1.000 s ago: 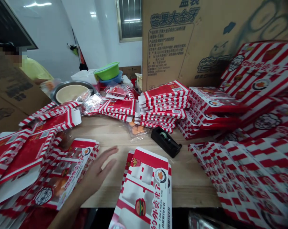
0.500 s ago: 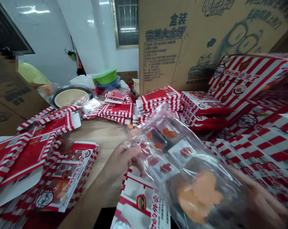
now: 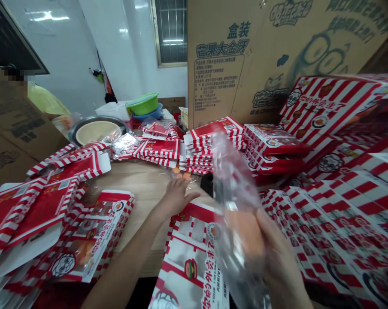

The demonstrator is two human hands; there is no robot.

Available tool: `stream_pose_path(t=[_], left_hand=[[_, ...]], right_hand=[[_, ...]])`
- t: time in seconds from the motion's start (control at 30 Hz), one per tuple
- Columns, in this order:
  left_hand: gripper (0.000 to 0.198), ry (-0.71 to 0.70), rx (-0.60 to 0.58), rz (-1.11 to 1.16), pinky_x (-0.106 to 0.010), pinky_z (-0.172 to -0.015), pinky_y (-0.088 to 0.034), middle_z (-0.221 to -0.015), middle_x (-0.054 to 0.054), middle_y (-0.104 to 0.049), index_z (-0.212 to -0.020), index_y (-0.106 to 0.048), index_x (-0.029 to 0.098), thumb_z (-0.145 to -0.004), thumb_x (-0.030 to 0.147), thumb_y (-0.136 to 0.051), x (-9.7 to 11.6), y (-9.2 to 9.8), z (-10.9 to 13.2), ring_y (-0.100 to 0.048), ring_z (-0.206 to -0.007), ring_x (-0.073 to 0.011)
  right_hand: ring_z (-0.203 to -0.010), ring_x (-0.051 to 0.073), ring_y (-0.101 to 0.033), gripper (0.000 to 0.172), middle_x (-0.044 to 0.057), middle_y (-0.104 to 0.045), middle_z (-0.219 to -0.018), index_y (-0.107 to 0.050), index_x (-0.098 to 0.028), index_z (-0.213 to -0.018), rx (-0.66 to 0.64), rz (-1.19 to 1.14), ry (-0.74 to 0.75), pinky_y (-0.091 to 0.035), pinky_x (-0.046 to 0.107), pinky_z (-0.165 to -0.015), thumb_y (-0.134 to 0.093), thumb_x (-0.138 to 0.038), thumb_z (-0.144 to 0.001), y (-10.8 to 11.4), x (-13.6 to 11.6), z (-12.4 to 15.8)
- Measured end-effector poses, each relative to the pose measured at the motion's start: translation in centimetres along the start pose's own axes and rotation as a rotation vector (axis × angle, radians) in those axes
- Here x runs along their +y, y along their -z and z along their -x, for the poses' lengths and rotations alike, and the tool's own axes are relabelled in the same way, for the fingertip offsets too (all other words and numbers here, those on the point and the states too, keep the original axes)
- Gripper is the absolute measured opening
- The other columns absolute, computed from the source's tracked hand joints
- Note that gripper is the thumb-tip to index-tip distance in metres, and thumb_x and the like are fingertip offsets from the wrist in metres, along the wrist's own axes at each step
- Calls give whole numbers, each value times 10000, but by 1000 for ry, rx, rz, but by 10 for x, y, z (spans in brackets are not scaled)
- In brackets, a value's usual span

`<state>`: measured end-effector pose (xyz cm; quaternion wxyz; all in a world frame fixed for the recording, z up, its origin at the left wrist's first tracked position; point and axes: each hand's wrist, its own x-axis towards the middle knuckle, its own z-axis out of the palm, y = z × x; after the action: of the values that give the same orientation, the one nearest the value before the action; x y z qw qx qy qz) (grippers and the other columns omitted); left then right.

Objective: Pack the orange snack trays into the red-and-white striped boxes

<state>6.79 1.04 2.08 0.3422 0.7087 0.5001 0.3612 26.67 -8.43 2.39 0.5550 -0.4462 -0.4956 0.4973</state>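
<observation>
Right fingers (image 3: 269,234): curling together, clamping the clear plastic bag (image 3: 228,180) upright at lower right, with orange pieces (image 3: 244,231) showing inside.
Left fingers (image 3: 184,195): spreading apart, palm down, reaching over the wooden table (image 3: 142,186); contact with it cannot be told.
Nearby: a flat red-and-white striped carton (image 3: 190,253) is lying just below the left fingers, and a black tape dispenser (image 3: 206,182) is sitting partly behind the bag.
Risk: the slick, blurred bag could be slipping from the right fingers, or a wide swing could be toppling the stacked cartons (image 3: 213,141).
</observation>
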Motion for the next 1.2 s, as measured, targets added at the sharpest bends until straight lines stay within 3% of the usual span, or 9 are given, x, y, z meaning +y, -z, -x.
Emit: stream_pose_path(t=[0.1, 0.23, 0.33, 0.5, 0.63, 0.83, 0.93, 1.07, 1.2], left_hand=[[213, 71, -98, -73, -611, -1064, -55, -1082, -107, -623, -739, -612, 170, -632, 322, -717, -14, 10, 18, -345, -1271, -365], [192, 146, -336, 150, -384, -875, -436, -910, -36, -637, -802, -593, 177, -766, 366, -606, -9, 13, 47, -582, -920, -213], [249, 264, -369, 464, -261, -674, -456, -823, -8, -612, -858, -567, 170, -799, 412, -575, -3, 7, 61, -571, -750, -152], [214, 234, -31, 512, -234, -675, -429, -825, -8, -553, -765, -554, 171, -785, 380, -592, -4, 4, 73, -538, -762, -137], [172, 65, 157, 380, -237, -792, -400, -994, -35, -501, -704, -556, 169, -814, 300, -565, -4, 3, 80, -514, -917, -150], [249, 115, -49, 514, -225, -677, -393, -760, 6, -501, -690, -525, 169, -818, 381, -553, -10, 6, 79, -489, -732, -124], [346, 204, -202, 570, -209, -538, -345, -607, 32, -465, -632, -496, 163, -751, 473, -595, -8, 14, 73, -423, -567, -99], [352, 219, -279, 554, -204, -500, -321, -570, 34, -459, -604, -505, 157, -710, 468, -631, 0, 15, 69, -398, -520, -89], [247, 98, -101, 426, -250, -764, -411, -890, -36, -542, -651, -549, 165, -802, 359, -561, 5, 10, 77, -535, -852, -159]], right_hand=[[-926, 280, -649, 467, 92, -680, -1037, -563, -192, -1150, 513, -50, 92, -533, 402, -777, -662, -421, -756, 1, -3, -18], [-899, 269, -652, 368, 107, -705, -943, -665, -117, -930, 724, 143, 216, -493, 415, -853, -728, -383, -683, 1, 8, -42], [-861, 273, -667, 388, 109, -718, -915, -669, -120, -916, 567, -40, 37, -519, 401, -796, -742, -396, -653, -6, 17, -44], [-680, 261, -689, 414, 90, -733, -798, -660, -145, -908, 21, -318, -472, -547, 371, -646, -787, -391, -600, -5, 19, -28], [-721, 236, -680, 374, 62, -734, -826, -680, -163, -864, -111, -154, -384, -539, 356, -710, -792, -411, -608, 17, 13, -19], [-977, 287, -634, 405, 85, -714, -989, -690, -199, -976, -330, 125, -297, -480, 433, -891, -728, -481, -688, 34, 0, -17], [-1069, 299, -590, 519, 106, -666, -1112, -617, -219, -1139, -217, 62, -193, -489, 437, -876, -645, -550, -741, 27, 1, -33], [-903, 232, -648, 662, 68, -643, -1126, -440, -286, -1319, 303, 11, 43, -540, 336, -697, -670, -482, -730, 17, -6, -69], [-728, 175, -637, 382, 38, -689, -921, -667, -236, -1035, 84, 117, 33, -517, 278, -644, -695, -435, -711, 13, -17, -72]])
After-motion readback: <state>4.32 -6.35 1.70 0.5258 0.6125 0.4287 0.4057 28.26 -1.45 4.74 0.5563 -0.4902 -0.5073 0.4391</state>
